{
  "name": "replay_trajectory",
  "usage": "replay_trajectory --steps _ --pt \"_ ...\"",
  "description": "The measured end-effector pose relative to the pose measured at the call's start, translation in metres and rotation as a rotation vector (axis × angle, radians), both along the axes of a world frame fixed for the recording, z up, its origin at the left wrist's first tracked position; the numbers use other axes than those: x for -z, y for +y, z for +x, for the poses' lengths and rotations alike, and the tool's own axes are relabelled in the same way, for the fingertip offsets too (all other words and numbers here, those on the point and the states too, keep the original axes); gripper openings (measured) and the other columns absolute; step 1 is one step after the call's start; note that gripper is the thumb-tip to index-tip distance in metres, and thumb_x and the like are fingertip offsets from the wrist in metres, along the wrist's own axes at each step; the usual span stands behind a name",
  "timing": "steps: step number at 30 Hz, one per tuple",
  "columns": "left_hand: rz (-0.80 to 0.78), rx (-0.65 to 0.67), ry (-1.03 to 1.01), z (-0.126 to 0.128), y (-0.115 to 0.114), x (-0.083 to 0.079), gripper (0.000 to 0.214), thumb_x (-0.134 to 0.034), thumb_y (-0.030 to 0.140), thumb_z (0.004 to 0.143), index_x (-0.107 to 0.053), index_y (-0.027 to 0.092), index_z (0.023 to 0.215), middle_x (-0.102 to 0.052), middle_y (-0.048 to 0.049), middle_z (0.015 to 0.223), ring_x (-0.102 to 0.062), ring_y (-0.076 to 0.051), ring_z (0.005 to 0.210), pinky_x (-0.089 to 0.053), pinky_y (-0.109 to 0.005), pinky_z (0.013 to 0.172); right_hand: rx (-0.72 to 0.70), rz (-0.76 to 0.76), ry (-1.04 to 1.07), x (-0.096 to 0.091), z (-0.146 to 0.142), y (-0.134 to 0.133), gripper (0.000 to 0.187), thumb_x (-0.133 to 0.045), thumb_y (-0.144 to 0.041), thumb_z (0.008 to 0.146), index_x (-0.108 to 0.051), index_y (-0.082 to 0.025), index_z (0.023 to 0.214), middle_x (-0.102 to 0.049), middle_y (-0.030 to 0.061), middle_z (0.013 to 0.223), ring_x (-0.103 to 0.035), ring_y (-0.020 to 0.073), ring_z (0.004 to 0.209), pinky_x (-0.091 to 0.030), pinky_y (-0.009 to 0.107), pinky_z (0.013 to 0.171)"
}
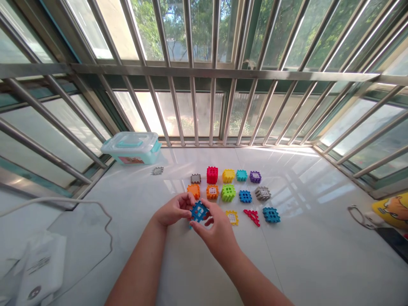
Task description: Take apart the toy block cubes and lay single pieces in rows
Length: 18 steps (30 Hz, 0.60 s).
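Between both hands is a blue square lattice building piece [199, 211], held above the white surface. My left hand [176, 209] pinches its left edge, and my right hand [217, 226] grips it from the right with thumb and fingers. Just beyond them sit an orange stack [193, 191] and an orange piece with a white grid [212, 191]. To the right lie a yellow frame piece [232, 217], a red triangle piece [252, 217] and a stack of dark blue pieces [271, 214]. Something light blue below the held piece is mostly hidden.
Stacks in red [212, 174], yellow [228, 175], lime green [228, 193] and grey [263, 193] stand in rows. A lidded plastic box [131, 147] is at the back left, by the metal bars. At left are a white cable [105, 212] and a white device [43, 267].
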State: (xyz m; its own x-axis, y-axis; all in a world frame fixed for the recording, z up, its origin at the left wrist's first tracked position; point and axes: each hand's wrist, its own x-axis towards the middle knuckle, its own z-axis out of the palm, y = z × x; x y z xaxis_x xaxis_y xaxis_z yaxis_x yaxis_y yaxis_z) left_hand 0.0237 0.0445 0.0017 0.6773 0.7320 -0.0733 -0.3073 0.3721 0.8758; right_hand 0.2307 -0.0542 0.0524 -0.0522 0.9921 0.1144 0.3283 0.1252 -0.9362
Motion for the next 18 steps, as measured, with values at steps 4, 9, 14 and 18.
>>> replay_trajectory --steps 4,9,14,18 --pt "-0.006 0.026 0.018 0.001 0.000 -0.001 0.046 -0.100 0.022 0.062 -0.064 0.019 0.090 -0.069 -0.0030 0.086 -0.067 -0.014 0.065 -0.051 -0.021 0.056 -0.005 0.150 -0.170 0.000 0.002 0.000 0.056 -0.077 -0.031 0.088 -0.063 -0.027 0.142 -0.064 0.0122 0.133 -0.066 0.0277 0.112 -0.060 0.044 0.094" --pt "0.005 0.103 0.058 -0.004 0.001 0.000 0.045 -0.099 0.030 0.065 -0.066 0.018 0.093 -0.069 -0.0048 0.088 -0.067 -0.015 0.067 -0.053 -0.022 0.054 -0.045 0.230 -0.397 -0.010 0.005 0.000 0.055 -0.077 -0.020 0.086 -0.064 -0.026 0.139 -0.064 0.0133 0.129 -0.061 0.0329 0.119 -0.055 0.052 0.104" --pt "0.094 -0.065 -0.008 -0.021 0.009 -0.001 0.042 -0.090 0.046 0.077 -0.067 0.018 0.097 -0.069 -0.0077 0.093 -0.065 -0.014 0.069 -0.044 -0.017 0.046 -0.170 0.289 -0.465 -0.026 0.045 0.001 0.058 -0.073 -0.017 0.087 -0.060 -0.027 0.143 -0.064 0.0116 0.133 -0.061 0.0298 0.124 -0.054 0.048 0.107" --pt "0.088 -0.404 -0.167 -0.034 0.019 -0.003 0.037 -0.085 0.046 0.083 -0.061 0.019 0.087 -0.055 0.0029 0.075 -0.045 -0.005 0.053 -0.034 -0.014 0.043 -0.186 0.224 -0.552 -0.024 0.127 0.000 0.064 -0.069 -0.023 0.092 -0.048 -0.032 0.152 -0.065 0.0092 0.139 -0.061 0.0289 0.130 -0.052 0.048 0.110"
